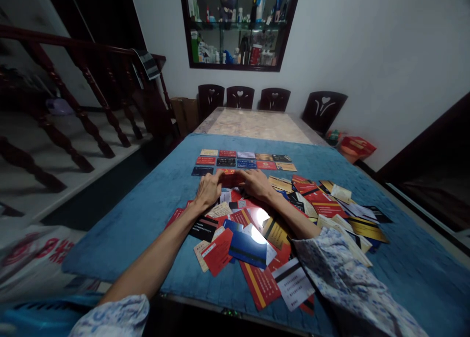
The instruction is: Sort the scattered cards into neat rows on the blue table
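Note:
A red card (231,180) is between my two hands, beside the dark blue card (202,171) that starts the nearest row. My left hand (209,188) has its fingers closed on the card's left side. At the other side my right hand (257,184) grips it, fingers bent; the tips are partly hidden. Beyond them, several cards lie in neat rows, among them a black card (226,162) and a blue card (246,164). Under and around my forearms spreads a loose heap of cards, with a large blue card (247,248) and a white card (293,284) near the front.
A blue cloth (139,214) covers the near part of the table, and its marble-like top (260,124) shows farther back. Dark chairs (240,97) stand behind it. On the left are a wooden railing (84,73) and a white plastic bag (36,251).

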### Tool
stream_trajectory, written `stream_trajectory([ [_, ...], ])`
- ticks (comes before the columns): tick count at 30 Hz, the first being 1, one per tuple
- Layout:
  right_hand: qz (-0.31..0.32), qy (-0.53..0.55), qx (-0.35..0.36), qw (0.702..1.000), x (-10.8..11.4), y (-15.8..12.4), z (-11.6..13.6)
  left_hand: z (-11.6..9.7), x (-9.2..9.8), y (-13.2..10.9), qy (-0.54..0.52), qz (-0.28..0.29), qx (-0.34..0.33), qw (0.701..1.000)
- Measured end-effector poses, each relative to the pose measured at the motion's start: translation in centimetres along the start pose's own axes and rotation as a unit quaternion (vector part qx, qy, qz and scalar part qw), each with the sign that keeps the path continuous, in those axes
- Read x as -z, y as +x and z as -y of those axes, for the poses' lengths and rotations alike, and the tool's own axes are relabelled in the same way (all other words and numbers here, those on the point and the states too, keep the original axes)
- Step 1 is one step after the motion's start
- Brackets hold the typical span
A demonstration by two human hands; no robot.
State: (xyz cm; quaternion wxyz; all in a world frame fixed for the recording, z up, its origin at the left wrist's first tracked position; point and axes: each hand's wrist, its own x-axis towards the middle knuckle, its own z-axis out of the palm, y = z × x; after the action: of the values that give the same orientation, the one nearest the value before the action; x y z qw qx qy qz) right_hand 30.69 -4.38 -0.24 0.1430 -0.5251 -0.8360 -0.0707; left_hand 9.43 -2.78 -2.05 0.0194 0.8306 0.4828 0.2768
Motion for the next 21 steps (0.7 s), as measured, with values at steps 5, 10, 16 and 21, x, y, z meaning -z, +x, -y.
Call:
stream_trajectory([
  [5,0.033,0.005,-0.004,0.999,0.4,-0.1,0.3,0.0,0.0,0.1,0.006,0.018,0.01,1.0],
  [10,0.063,-0.001,-0.018,0.998,0.7,0.0,0.4,0.1,-0.1,0.2,0.009,0.033,0.013,0.999],
  [16,0.071,-0.018,-0.016,0.997,1.1,0.1,0.4,-0.5,0.8,0.5,0.007,0.075,0.043,0.996],
  [21,0.065,-0.028,-0.004,0.998,1.2,0.1,0.2,-1.0,2.0,0.8,0.01,0.103,0.044,0.994],
])
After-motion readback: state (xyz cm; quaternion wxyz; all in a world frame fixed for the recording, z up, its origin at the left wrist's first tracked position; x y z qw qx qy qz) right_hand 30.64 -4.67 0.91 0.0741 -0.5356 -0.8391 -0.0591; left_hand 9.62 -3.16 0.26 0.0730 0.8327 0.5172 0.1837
